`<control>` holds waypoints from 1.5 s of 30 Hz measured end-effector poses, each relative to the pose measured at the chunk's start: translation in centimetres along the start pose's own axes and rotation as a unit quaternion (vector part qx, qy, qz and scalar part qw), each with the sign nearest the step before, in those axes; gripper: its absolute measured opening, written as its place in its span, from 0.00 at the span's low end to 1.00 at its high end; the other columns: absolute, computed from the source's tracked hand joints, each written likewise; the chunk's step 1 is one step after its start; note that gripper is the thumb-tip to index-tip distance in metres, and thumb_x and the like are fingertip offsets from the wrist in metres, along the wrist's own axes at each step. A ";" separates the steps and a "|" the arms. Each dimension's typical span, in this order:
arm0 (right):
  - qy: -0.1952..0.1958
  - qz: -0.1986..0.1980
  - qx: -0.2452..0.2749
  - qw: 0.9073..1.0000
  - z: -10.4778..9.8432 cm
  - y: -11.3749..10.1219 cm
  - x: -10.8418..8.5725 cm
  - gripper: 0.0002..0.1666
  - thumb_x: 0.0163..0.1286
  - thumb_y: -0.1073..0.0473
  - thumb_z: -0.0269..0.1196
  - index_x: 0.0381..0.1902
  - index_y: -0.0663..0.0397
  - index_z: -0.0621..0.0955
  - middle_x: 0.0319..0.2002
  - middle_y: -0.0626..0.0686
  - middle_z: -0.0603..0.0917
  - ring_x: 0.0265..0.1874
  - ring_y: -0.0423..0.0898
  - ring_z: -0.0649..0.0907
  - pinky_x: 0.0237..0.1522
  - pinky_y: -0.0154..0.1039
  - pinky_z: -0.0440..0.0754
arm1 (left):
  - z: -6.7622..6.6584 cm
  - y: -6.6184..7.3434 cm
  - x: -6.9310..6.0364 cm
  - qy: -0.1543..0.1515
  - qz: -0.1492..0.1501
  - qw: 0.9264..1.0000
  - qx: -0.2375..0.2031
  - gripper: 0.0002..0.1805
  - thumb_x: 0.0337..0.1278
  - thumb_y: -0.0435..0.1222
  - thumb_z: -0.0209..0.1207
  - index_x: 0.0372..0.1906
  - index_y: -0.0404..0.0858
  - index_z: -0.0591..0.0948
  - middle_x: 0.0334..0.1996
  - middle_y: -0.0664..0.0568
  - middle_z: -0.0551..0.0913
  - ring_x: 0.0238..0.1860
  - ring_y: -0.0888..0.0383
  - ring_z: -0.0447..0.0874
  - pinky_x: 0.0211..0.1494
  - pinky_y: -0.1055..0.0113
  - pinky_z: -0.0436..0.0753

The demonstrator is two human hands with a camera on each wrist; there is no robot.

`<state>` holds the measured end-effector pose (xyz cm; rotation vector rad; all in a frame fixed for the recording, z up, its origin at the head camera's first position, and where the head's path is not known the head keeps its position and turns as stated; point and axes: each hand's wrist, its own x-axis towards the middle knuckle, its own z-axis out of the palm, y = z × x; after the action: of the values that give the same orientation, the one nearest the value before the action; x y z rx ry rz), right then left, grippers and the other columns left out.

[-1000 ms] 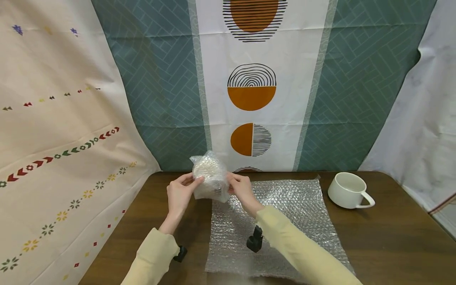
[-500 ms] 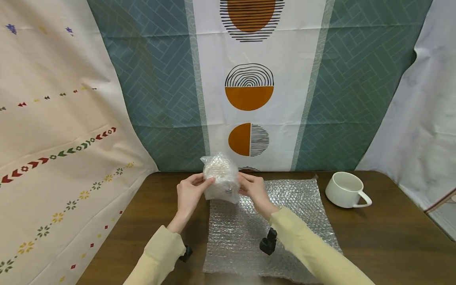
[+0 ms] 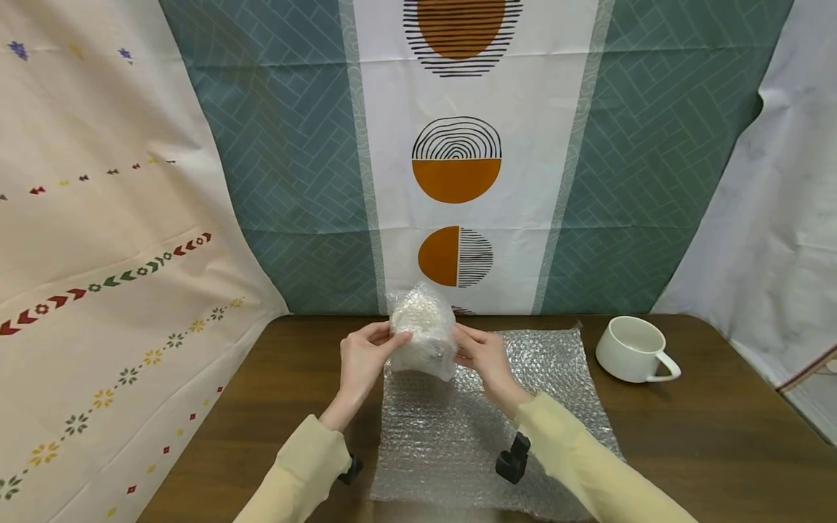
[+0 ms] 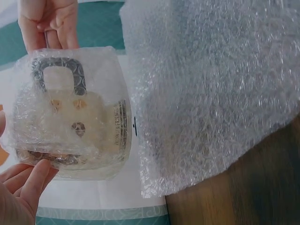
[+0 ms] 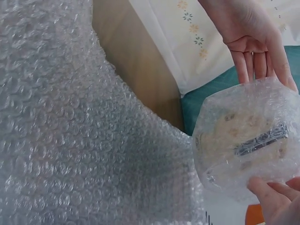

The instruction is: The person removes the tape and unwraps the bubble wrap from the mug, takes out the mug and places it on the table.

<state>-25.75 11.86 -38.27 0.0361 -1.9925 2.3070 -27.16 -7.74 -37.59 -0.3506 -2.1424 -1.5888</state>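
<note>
A bubble-wrapped bundle (image 3: 423,330) is held up over the far left part of a flat bubble wrap sheet (image 3: 477,450). Through its layers, the left wrist view shows a cream mug (image 4: 70,122) with a dark handle and spots. My left hand (image 3: 360,357) pinches the bundle's left side, thumb in front. On the right side my right hand (image 3: 489,361) grips it, its fingertips partly hidden behind the wrap. Both the left hand (image 5: 248,30) and the right hand (image 5: 276,199) touch the bundle in the right wrist view.
A white mug (image 3: 633,350) stands upright right of the sheet, its handle pointing right. The sheet lies on a dark wooden table (image 3: 706,436). Patterned cloths (image 3: 294,181) hang behind and at both sides. A small black device (image 3: 513,459) is at my right wrist.
Both hands have moved right with the bundle, which now hangs over the sheet's left part and slightly lower. The grip on each side looks the same. The view has shifted slightly.
</note>
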 end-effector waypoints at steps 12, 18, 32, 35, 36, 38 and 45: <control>0.028 -0.001 -0.004 1.000 -1.4 0.4 -0.7 0.19 0.64 0.61 0.59 0.50 0.67 0.77 0.45 0.64 0.78 0.37 0.55 0.81 0.36 0.43 0.79 | 1.0 0.3 -0.6 -0.016 0.002 1.000 0.008 0.21 0.35 0.44 0.72 0.36 0.34 0.84 0.28 0.50 0.84 0.31 0.59 0.82 0.32 0.66 0.80; 0.032 0.001 -0.005 0.999 -2.2 0.4 -1.0 0.19 0.64 0.61 0.60 0.50 0.68 0.76 0.45 0.65 0.78 0.37 0.55 0.82 0.36 0.43 0.79 | 1.4 0.4 -0.8 -0.025 0.008 1.000 0.016 0.22 0.34 0.46 0.72 0.35 0.34 0.84 0.28 0.50 0.84 0.29 0.60 0.82 0.31 0.66 0.80; 0.029 0.007 -0.029 0.999 -4.2 0.2 -1.6 0.21 0.64 0.61 0.59 0.50 0.71 0.75 0.46 0.67 0.76 0.36 0.54 0.82 0.36 0.42 0.79 | 2.4 0.7 -1.8 -0.072 0.030 0.997 0.002 0.22 0.37 0.45 0.70 0.37 0.33 0.84 0.31 0.48 0.83 0.31 0.61 0.82 0.33 0.69 0.79; 0.030 0.011 -0.034 0.999 -4.7 0.2 -1.7 0.22 0.64 0.60 0.60 0.51 0.71 0.75 0.46 0.66 0.77 0.35 0.52 0.82 0.36 0.42 0.79 | 2.5 0.6 -2.1 -0.093 0.035 0.995 -0.006 0.23 0.37 0.43 0.70 0.39 0.32 0.83 0.33 0.46 0.83 0.33 0.57 0.82 0.34 0.70 0.79; 0.030 0.013 -0.034 0.999 -4.9 0.2 -1.8 0.22 0.64 0.59 0.60 0.51 0.70 0.75 0.46 0.66 0.77 0.35 0.52 0.82 0.36 0.42 0.79 | 2.6 0.6 -2.1 -0.100 0.037 0.994 -0.009 0.23 0.38 0.42 0.70 0.40 0.31 0.82 0.34 0.45 0.83 0.34 0.56 0.82 0.35 0.70 0.79; 0.028 0.016 -0.037 0.999 -5.2 0.2 -1.8 0.22 0.64 0.59 0.60 0.51 0.70 0.75 0.46 0.66 0.77 0.35 0.51 0.82 0.36 0.42 0.79 | 2.7 0.6 -2.2 -0.113 0.042 0.993 -0.011 0.23 0.38 0.41 0.70 0.41 0.31 0.82 0.35 0.44 0.83 0.35 0.53 0.82 0.36 0.70 0.79; 0.016 0.017 -0.046 0.999 -6.3 -0.1 -1.9 0.25 0.64 0.58 0.60 0.52 0.73 0.73 0.44 0.67 0.77 0.35 0.51 0.82 0.36 0.42 0.79 | 3.2 0.9 -2.5 -0.136 0.050 0.989 -0.011 0.20 0.39 0.38 0.70 0.40 0.31 0.82 0.35 0.45 0.83 0.35 0.51 0.82 0.35 0.70 0.79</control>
<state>-23.54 18.01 -39.29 -0.0401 -2.0956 2.2188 -25.22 -4.30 -38.89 -0.7078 -2.2661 -1.5858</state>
